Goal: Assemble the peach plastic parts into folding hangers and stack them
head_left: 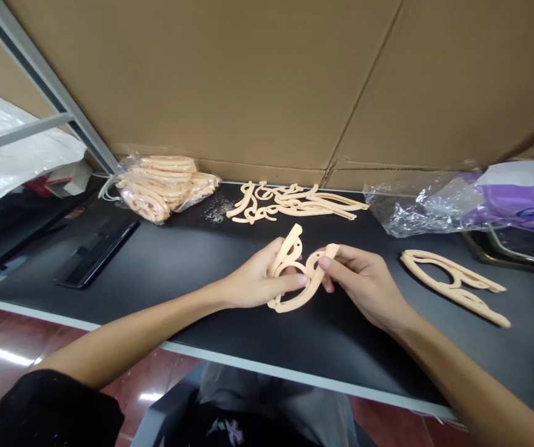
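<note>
Between both hands, above the black table, is a cream plastic folding hanger point(300, 297), its two arms partly folded into a V. My left hand point(260, 279) is closed round its left arm, the thumb pressed across the ring-shaped middle. Fingers and thumb of my right hand point(364, 280) pinch the upper end of the right arm. To the right, a similar folded hanger point(451, 288) lies on the table. Behind the hands sits a loose pile of cream plastic hanger parts point(295, 203), curved hooks and long arms among them.
A clear bag of cream hanger pieces point(164, 183) stands back left, near a black phone-like slab point(99, 254). Back right lies crinkled clear plastic packaging point(411, 208) beside a purple package point(523, 202). Cardboard point(230, 81) walls off the rear; a metal frame point(57, 93) rises at left.
</note>
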`<state>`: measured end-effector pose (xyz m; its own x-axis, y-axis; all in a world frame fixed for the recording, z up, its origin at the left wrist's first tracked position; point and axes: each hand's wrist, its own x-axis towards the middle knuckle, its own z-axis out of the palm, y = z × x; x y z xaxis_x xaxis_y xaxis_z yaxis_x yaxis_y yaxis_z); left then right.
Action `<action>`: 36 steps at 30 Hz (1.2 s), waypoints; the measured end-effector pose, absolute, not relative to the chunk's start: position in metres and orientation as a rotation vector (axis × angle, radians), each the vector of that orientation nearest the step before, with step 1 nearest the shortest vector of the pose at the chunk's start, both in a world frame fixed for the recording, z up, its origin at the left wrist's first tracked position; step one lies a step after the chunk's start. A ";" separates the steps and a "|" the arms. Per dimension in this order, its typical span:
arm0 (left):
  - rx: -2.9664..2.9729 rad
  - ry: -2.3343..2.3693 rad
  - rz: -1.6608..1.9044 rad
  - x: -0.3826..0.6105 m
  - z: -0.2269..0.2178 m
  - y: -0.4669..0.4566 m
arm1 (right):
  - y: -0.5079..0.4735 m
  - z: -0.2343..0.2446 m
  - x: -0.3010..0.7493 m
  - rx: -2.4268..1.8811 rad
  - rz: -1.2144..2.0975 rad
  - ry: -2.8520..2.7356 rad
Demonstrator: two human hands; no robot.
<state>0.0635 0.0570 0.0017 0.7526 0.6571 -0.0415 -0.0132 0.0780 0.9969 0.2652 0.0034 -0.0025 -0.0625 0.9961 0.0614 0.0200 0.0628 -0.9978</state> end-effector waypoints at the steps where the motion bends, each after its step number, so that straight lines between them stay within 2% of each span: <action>1: 1.413 0.570 0.541 0.063 0.001 0.057 | 0.003 -0.002 0.265 -1.134 1.221 -1.295; 6: 1.452 0.605 0.490 0.061 0.005 0.062 | 0.001 0.000 0.263 -1.118 1.441 -1.281; 16: 1.710 0.540 0.358 0.058 0.021 0.061 | -0.001 0.007 0.258 -1.109 1.582 -1.357; 21: 1.620 0.391 0.294 0.058 0.020 0.062 | -0.005 0.006 0.258 -1.054 1.560 -1.213; 30: 1.829 0.450 0.421 0.056 0.013 0.057 | -0.006 0.009 0.253 -1.099 1.418 -1.266; 36: 2.306 0.631 0.563 0.047 0.006 0.061 | -0.005 0.010 0.252 -1.152 1.281 -1.233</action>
